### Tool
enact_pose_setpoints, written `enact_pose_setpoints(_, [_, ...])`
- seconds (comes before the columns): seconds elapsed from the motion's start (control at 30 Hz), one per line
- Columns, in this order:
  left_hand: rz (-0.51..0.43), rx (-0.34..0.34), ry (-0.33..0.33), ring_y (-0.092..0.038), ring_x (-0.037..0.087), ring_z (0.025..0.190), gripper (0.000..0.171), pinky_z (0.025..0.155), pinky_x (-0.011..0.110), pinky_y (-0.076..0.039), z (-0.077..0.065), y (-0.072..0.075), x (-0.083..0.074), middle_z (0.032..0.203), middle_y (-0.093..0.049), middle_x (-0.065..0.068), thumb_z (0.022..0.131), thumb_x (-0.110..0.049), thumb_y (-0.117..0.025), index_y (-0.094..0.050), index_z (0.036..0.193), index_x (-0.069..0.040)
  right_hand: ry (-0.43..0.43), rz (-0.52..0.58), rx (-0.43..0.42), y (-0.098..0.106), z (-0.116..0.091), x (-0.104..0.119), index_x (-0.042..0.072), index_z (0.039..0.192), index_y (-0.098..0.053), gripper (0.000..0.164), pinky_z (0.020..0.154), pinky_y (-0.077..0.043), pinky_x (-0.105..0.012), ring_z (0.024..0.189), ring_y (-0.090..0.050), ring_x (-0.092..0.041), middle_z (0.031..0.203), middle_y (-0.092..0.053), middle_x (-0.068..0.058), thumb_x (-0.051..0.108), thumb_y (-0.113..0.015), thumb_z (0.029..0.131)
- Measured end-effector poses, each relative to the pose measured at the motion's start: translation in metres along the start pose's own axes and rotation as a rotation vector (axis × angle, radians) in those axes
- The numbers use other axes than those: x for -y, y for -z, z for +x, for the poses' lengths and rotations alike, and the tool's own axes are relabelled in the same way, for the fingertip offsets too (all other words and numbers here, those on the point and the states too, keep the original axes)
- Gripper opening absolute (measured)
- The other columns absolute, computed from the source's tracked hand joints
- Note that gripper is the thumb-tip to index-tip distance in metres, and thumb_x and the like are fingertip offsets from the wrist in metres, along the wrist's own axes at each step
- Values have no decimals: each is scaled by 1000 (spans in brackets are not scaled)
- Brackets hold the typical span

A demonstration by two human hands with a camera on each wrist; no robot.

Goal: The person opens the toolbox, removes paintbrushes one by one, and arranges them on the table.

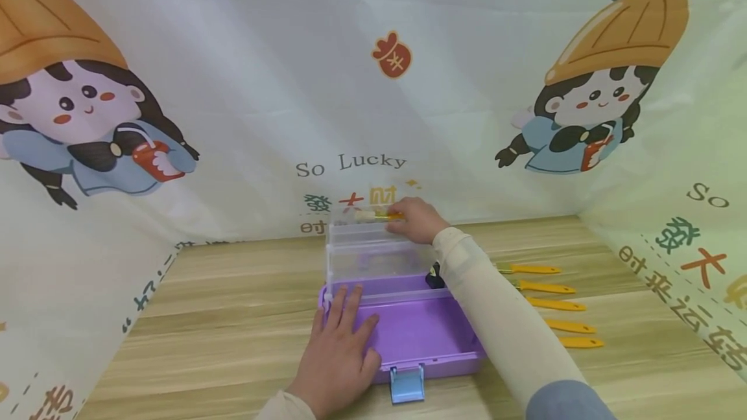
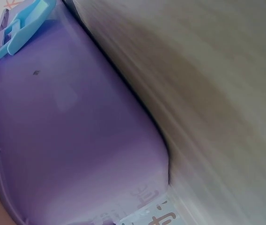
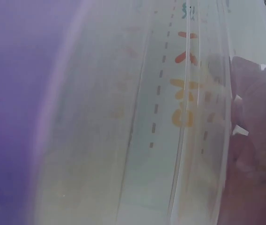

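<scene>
A purple plastic box (image 1: 420, 326) stands on the table with its clear lid (image 1: 373, 258) raised at the back. My left hand (image 1: 341, 349) rests over the box's left side, fingers spread across the rim and into the tray. In the left wrist view, the box's purple outer wall (image 2: 72, 122) fills the left half, a light blue latch (image 2: 30, 26) at its top. At the lid's upper edge, my right hand (image 1: 417, 219) pinches a paintbrush (image 1: 379, 215) with pale bristles pointing left. The right wrist view shows the lid's clear ridges (image 3: 156, 117) close up.
Several orange-handled brushes (image 1: 554, 288) lie in a row on the table, right of the box and partly behind the right sleeve (image 1: 496, 303). A small black object (image 1: 434, 276) shows near the box's back edge. A printed cloth (image 1: 280, 83) hangs behind the wooden table (image 1: 233, 316).
</scene>
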State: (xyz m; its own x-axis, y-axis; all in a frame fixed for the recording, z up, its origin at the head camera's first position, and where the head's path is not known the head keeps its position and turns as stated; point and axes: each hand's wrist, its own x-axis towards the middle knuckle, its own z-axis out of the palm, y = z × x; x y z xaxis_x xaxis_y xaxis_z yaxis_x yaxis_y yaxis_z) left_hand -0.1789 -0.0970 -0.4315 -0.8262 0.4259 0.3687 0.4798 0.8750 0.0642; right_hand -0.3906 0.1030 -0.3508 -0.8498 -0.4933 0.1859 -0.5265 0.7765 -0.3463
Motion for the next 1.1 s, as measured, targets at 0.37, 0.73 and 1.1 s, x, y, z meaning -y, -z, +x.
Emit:
enact_pose_setpoints(0.37, [-5,-9,-6,-17,38,148,48,110,66,-24,-1,1,-1,159,-28,18,90,-34,-53,-66,131,-14,50,14,1,-1,-1,-1,5,115,-71,30,95,-47,-40,105,-61,-26,110,-68,-10,24,-66,92])
enact_pose_setpoints(0.73, [0,10,4,-15,38,149,49,110,66,-24,-1,2,-1,160,-26,17,90,-35,-52,-65,133,-15,48,29,22,-1,0,-1,5,118,-72,33,99,-46,-39,112,-61,-27,118,-68,-11,24,-66,92])
enact_pose_setpoints(1.1, [-2,-9,3,-16,38,148,48,109,66,-25,-1,1,0,160,-27,17,89,-34,-54,-66,131,-15,42,30,47,-1,1,-1,5,118,-72,33,95,-48,-40,106,-61,-25,114,-68,-9,26,-68,92])
